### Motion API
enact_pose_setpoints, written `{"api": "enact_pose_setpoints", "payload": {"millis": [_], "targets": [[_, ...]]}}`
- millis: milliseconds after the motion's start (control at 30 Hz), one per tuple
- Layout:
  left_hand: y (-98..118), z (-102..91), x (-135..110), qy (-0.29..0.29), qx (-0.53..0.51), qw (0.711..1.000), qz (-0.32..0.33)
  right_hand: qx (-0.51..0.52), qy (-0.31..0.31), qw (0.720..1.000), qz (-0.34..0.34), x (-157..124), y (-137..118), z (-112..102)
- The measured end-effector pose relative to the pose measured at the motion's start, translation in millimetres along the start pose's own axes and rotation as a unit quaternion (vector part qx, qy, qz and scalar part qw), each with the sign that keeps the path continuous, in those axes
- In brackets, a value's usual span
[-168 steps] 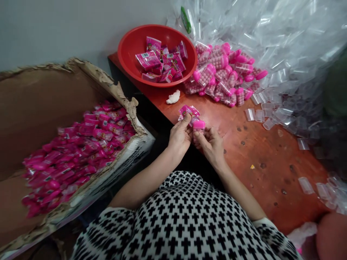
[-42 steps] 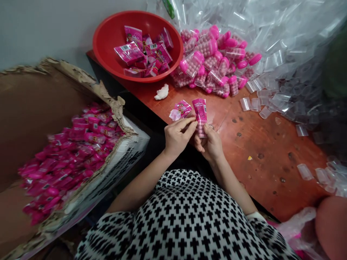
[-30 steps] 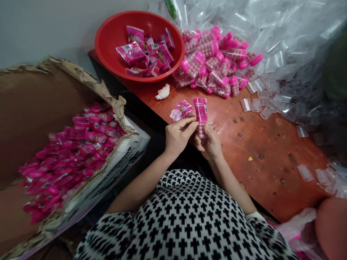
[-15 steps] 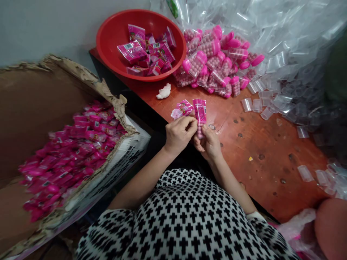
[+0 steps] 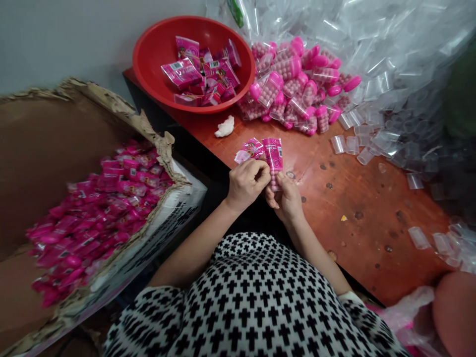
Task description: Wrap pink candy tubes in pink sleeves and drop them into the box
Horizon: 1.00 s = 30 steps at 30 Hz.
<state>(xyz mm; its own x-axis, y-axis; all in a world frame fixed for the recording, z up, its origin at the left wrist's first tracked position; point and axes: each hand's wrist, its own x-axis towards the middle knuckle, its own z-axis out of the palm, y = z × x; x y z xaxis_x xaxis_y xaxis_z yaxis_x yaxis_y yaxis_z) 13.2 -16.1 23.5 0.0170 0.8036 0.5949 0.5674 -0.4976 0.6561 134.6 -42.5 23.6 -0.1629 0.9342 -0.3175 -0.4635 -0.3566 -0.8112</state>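
Observation:
Upright in my right hand point(image 5: 289, 198) is a clear bottle of pink balls point(image 5: 275, 180), thumb on its near side. A pink printed wrapper point(image 5: 273, 151) covers its upper part and stands up above the balls. My left hand point(image 5: 247, 181) is closed in a pinch against the left side of the wrapped bottle; whatever its fingertips grip is too small to make out. Just beyond the left hand lie more pink printed wrappers point(image 5: 254, 147) on the table point(image 5: 320, 198).
A red bowl point(image 5: 152, 84) of pink packets stands at the table's far left corner. Filled pink-capped bottles point(image 5: 293, 87) are heaped beside it, with clear empty tubes point(image 5: 386, 139) rightward. A torn cardboard box point(image 5: 37, 129) of wrapped bottles sits left. A white lump point(image 5: 224, 127) lies near the bowl.
The wrapper top has tilted slightly to the left. Both hands stay on the bottle in nearly the same place.

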Motion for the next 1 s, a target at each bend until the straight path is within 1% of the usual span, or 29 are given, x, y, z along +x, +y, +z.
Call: {"api": "enact_pose_setpoints", "payload": {"millis": [67,167,233,300,333,367,400,433,467,500,533,600,633,667,700,767,833,900,1000], "targets": [[-2.2,0.4,-0.1,-0.008,0.013,1.0,0.006,0.005,0.01,1.0,-0.004,-0.2,1.6,1.6],[1.8,0.9,-5.6,0.004,0.028,1.0,0.014,0.002,0.035,0.999,-0.012,2.7,3.1,4.4],[9.9,1.3,-12.7,-0.005,0.01,1.0,0.029,-0.013,0.08,0.996,-0.036,6.8,2.1,5.0],[18.4,1.6,-19.9,-0.036,-0.042,0.998,0.031,-0.047,0.126,0.988,-0.075,10.1,-0.1,3.9],[20.9,1.7,-22.4,-0.048,-0.073,0.996,0.009,-0.065,0.136,0.984,-0.091,10.5,-1.0,3.0],[21.7,1.6,-23.7,-0.045,-0.102,0.993,-0.04,-0.082,0.132,0.983,-0.096,9.8,-1.5,2.2],[20.6,1.5,-23.6,-0.024,-0.134,0.985,-0.107,-0.096,0.117,0.984,-0.091,8.0,-1.7,1.4],[17.9,1.4,-22.0,0.003,-0.172,0.968,-0.183,-0.107,0.098,0.986,-0.08,5.6,-1.6,1.0],[14.4,1.4,-19.3,0.031,-0.219,0.941,-0.257,-0.119,0.082,0.987,-0.067,2.7,-1.4,0.9],[10.8,1.4,-15.8,0.04,-0.283,0.906,-0.311,-0.132,0.066,0.987,-0.055,-0.2,-1.4,1.0],[7.9,1.5,-12.0,0.022,-0.351,0.868,-0.351,-0.15,0.05,0.986,-0.046,-2.7,-1.7,1.4],[5.8,2.0,-5.1,-0.058,-0.457,0.788,-0.409,-0.186,0.017,0.982,-0.037,-5.9,-3.4,2.1],[6.6,2.2,-2.3,-0.09,-0.489,0.754,-0.43,-0.2,0.001,0.979,-0.033,-6.5,-4.6,2.2],[8.2,2.4,-0.1,-0.103,-0.509,0.728,-0.447,-0.206,-0.011,0.978,-0.03,-6.7,-5.6,2.1],[10.2,2.4,1.6,-0.1,-0.523,0.711,-0.459,-0.206,-0.02,0.978,-0.028,-6.6,-6.4,1.8],[13.6,1.8,4.0,-0.072,-0.54,0.691,-0.474,-0.188,-0.034,0.981,-0.021,-6.0,-6.8,0.7],[14.9,1.1,5.4,-0.05,-0.544,0.683,-0.485,-0.155,-0.051,0.987,-0.009,-5.8,-5.4,0.3],[14.4,1.1,5.5,-0.042,-0.534,0.686,-0.493,-0.141,-0.053,0.989,-0.003,-6.2,-3.1,1.2],[13.5,4.6,1.7,-0.031,-0.502,0.706,-0.499,-0.189,-0.002,0.981,-0.043,-8.4,1.0,4.1]]}}
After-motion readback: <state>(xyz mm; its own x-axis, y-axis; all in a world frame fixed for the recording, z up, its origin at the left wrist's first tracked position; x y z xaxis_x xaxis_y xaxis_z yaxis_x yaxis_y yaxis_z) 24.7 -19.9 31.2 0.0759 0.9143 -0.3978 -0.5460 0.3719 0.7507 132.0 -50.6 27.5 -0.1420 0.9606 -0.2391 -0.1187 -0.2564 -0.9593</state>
